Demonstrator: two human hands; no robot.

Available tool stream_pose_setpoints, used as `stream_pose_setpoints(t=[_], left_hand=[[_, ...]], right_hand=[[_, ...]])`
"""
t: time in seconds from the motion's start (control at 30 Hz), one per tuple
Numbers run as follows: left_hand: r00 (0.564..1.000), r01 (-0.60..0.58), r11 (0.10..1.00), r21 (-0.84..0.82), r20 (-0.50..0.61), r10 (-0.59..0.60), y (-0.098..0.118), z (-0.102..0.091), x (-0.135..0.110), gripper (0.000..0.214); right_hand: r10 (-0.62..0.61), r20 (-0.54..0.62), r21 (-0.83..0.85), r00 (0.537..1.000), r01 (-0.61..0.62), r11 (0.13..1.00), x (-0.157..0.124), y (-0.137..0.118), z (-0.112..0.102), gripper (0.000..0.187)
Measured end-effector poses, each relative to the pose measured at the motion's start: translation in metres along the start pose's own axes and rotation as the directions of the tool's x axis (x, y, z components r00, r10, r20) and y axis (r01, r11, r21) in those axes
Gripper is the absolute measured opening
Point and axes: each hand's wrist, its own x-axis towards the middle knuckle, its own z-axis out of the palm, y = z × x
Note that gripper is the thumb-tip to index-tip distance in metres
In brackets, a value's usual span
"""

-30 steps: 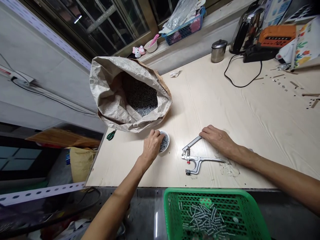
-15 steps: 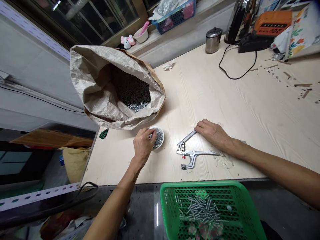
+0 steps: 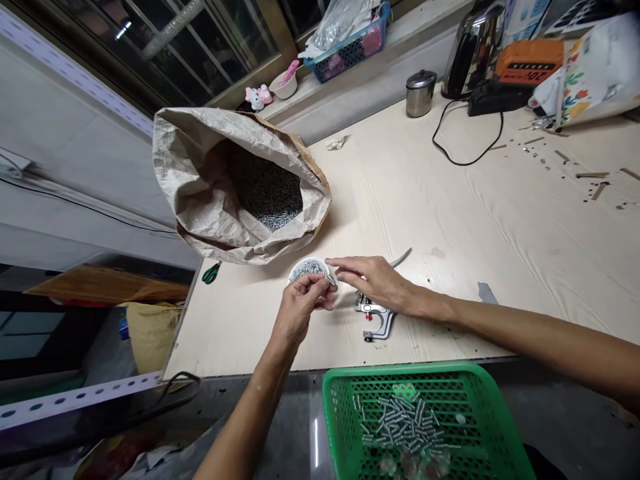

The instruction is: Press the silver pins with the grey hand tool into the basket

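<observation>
My left hand (image 3: pixel 303 301) pinches a small silver screw-like piece (image 3: pixel 331 280) between thumb and fingers, just over the front right edge of a white bowl (image 3: pixel 326 266). Small shiny metal parts (image 3: pixel 306 267) lie in that bowl. Close to the piece, my right hand (image 3: pixel 373 280) holds its fingers stretched out, the thumb apart from them, with nothing visible between. Beneath it on the table lies a grey snap-fastener plier (image 3: pixel 384 325) with a red tip at its jaw; my right hand and wrist cover most of its handles.
A large open sack (image 3: pixel 200 200) of dark metal pieces stands behind the bowl. Green scissors (image 3: pixel 211 273) lie left. Below the table's front edge is a green basket (image 3: pixel 336 427) with many silver screws. A metal canister (image 3: pixel 420 97) and black cable (image 3: pixel 465 163) are at the back.
My right hand has let go of the plier's upper handle and moved left toward my left hand. My left hand has come out of the bowl, rightward, with a small silver piece.
</observation>
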Motion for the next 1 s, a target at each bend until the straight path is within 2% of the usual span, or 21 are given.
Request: stream_pose_setpoints(t=[0.1,0.2,0.33,0.4,0.5,0.57,0.63,0.7,0.77,0.87,0.93,1.0], left_hand=[[0.999,-0.015,1.000,0.004,-0.035,0.015,-0.007,0.002,-0.004,0.032],[0.977,-0.105,0.985,0.133,-0.169,0.127,-0.018,0.001,-0.006,0.027],[0.861,-0.218,0.870,0.443,-0.333,0.385,-0.027,-0.002,-0.007,0.019],[0.826,-0.225,0.875,0.428,-0.393,0.405,-0.027,-0.006,-0.007,0.020],[0.841,-0.192,0.945,0.265,-0.451,0.298,-0.022,-0.014,-0.011,0.027],[0.897,-0.125,0.965,0.232,-0.389,0.209,-0.020,-0.015,-0.018,0.030],[0.961,-0.047,0.964,0.263,-0.252,0.116,-0.021,-0.011,-0.025,0.031],[0.993,-0.003,0.951,0.310,-0.109,0.039,-0.028,-0.001,-0.031,0.031],[1.000,0.003,0.932,0.361,-0.008,-0.001,-0.038,0.012,-0.034,0.031],[0.996,-0.028,0.885,0.465,0.085,-0.013,-0.053,0.028,-0.032,0.030],[0.994,-0.054,0.844,0.534,0.112,-0.007,-0.060,0.033,-0.029,0.028],[0.992,-0.070,0.811,0.580,0.128,-0.006,-0.063,0.036,-0.027,0.028]], right_hand=[[0.067,0.023,0.080,0.997,-0.069,0.994,0.013,-0.004,0.019,0.024],[0.169,-0.044,0.107,0.985,-0.164,0.981,0.017,-0.002,0.037,0.018],[0.258,-0.102,0.130,0.961,-0.245,0.961,0.022,0.000,0.060,0.008],[0.267,-0.091,0.116,0.959,-0.256,0.960,0.028,-0.001,0.068,0.009],[0.177,-0.059,0.008,0.982,-0.177,0.984,0.040,-0.005,0.067,0.015],[0.113,-0.022,-0.132,0.993,-0.115,0.985,0.043,-0.008,0.054,0.018],[0.119,0.034,-0.284,0.992,-0.104,0.953,0.036,-0.009,0.035,0.020],[0.117,0.157,-0.419,0.981,-0.041,0.907,0.016,-0.007,0.013,0.025],[0.122,0.243,-0.550,0.962,0.034,0.835,-0.015,-0.004,-0.007,0.026],[0.167,0.266,-0.662,0.949,0.054,0.748,-0.067,0.004,-0.026,0.016],[0.173,0.259,-0.672,0.950,0.049,0.739,-0.093,0.011,-0.030,0.014],[0.167,0.202,-0.685,0.965,0.017,0.728,-0.108,0.018,-0.027,0.008]])
